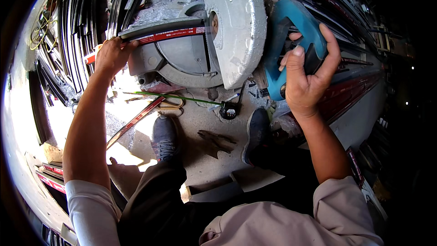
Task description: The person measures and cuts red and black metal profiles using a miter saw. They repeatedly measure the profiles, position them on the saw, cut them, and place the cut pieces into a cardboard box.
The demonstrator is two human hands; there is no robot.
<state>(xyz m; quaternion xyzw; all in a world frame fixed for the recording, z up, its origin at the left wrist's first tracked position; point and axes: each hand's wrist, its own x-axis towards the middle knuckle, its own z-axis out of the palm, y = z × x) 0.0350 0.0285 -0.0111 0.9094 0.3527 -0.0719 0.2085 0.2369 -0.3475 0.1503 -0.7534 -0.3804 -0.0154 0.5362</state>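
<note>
A: Where does the strip lie?
B: Across the saw table, left of the blade guard — handle to its right.
A: And nearer the feet?
B: A tape measure on the floor — between two shoes.

We see a metal workshop: a miter saw on a dusty concrete floor, with stacked aluminium profiles around.

- Left hand: arm stretched forward, nearly straight, fingers curled down, pressing left of the saw blade guard.
- Right hand: forearm raised, wrist bent, fingers wrapped in a grip right of that guard.
</note>
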